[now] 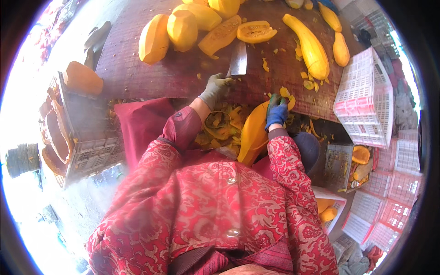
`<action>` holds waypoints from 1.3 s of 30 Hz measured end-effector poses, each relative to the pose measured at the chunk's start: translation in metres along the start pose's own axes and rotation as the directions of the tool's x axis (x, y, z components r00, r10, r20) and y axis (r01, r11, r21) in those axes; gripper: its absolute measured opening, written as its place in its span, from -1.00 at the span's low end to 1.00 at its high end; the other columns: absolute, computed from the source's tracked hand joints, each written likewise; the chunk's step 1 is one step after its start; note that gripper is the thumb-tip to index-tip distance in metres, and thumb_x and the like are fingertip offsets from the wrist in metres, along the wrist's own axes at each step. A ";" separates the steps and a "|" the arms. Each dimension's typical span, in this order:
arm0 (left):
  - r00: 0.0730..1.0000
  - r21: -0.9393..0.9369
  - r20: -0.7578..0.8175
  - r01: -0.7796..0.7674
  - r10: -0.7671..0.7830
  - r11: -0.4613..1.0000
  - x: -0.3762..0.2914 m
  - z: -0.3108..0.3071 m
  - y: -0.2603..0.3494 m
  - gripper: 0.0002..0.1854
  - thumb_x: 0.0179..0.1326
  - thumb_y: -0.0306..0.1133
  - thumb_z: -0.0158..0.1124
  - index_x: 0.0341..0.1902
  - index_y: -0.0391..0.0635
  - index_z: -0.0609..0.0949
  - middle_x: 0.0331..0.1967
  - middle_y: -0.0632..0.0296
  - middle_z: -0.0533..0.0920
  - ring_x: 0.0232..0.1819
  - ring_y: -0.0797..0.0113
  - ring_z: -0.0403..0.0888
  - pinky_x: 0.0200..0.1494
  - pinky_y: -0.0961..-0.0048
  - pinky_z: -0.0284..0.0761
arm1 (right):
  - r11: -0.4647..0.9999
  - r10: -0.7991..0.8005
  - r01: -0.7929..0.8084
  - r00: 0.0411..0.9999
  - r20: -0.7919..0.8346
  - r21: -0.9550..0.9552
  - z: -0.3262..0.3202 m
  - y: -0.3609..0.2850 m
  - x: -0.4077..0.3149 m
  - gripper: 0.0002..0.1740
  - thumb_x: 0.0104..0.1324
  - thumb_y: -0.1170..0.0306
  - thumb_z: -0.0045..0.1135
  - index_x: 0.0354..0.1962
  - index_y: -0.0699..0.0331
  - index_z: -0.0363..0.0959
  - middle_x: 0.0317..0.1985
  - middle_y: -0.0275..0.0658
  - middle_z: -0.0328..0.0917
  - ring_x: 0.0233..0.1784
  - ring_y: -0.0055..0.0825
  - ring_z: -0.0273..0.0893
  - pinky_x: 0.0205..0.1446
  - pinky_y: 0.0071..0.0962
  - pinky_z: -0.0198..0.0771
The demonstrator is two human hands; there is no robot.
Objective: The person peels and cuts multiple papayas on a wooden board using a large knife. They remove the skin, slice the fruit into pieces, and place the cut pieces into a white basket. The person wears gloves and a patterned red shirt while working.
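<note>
My left hand (216,88), in a pale glove, grips the handle of a cleaver (239,59) at the front edge of the table. Its broad blade points away from me, over the wood. My right hand (277,109), in a blue and green glove, is closed around the upper end of a long orange squash (253,134). The squash slants down from the table edge towards my lap, and its lower end rests against my clothing. Beneath it and to its left lie curled peelings (220,125). A halved squash (256,32) with its seeds showing lies beyond the blade.
Several peeled squashes (182,30) sit at the far left of the wooden table (144,77). A long peeled squash (309,48) lies to the right among scraps. White plastic crates (364,99) stand on the right; a crate (94,147) with orange pieces is at left.
</note>
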State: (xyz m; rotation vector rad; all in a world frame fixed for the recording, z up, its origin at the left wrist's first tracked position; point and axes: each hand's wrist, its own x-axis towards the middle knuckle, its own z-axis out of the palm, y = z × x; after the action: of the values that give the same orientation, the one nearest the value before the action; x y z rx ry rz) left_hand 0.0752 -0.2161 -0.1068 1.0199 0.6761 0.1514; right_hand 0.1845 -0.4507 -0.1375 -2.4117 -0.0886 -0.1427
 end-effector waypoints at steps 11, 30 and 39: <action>0.904 -0.383 0.425 0.136 0.043 0.914 -0.041 0.077 0.012 -0.81 0.37 -0.35 0.28 -0.11 -0.24 0.61 -0.42 0.12 0.69 -0.54 0.27 0.63 -0.31 0.35 0.68 | 0.969 0.142 -0.139 0.990 0.002 0.206 -0.021 0.001 -0.006 -0.55 0.42 0.03 0.10 -0.20 0.27 0.66 -0.30 0.00 0.71 -0.19 -0.07 0.69 -0.12 -0.20 0.55; 0.974 0.342 0.195 -0.177 0.115 0.923 -0.094 0.036 -0.069 -0.44 0.27 -0.06 0.46 0.15 -0.27 0.64 -0.12 0.11 0.74 -0.11 0.41 0.66 -0.02 0.39 0.59 | 0.549 0.344 -0.522 0.853 0.393 0.653 -0.091 0.010 -0.072 -0.78 0.25 0.26 0.29 -0.40 0.21 0.49 -0.57 -0.36 0.43 -0.69 -0.53 0.34 -0.58 -0.48 0.42; 0.798 0.538 0.512 -0.010 -0.318 0.843 -0.099 0.027 -0.156 -0.35 -0.02 -0.14 0.67 0.12 -0.20 0.68 -0.10 0.21 0.76 -0.07 0.40 0.65 0.00 0.37 0.55 | 0.126 0.511 -0.737 0.622 0.594 0.664 -0.054 0.128 -0.116 -0.65 0.41 0.22 0.05 -0.60 0.01 0.36 -0.82 -0.46 0.19 -0.84 -0.53 0.11 -0.68 -0.55 0.13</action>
State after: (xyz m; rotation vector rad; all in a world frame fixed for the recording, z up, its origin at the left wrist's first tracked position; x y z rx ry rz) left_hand -0.0162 -0.3606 -0.1814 1.4338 0.2166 -0.5213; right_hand 0.0785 -0.5851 -0.1960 -1.1592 0.6522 0.4992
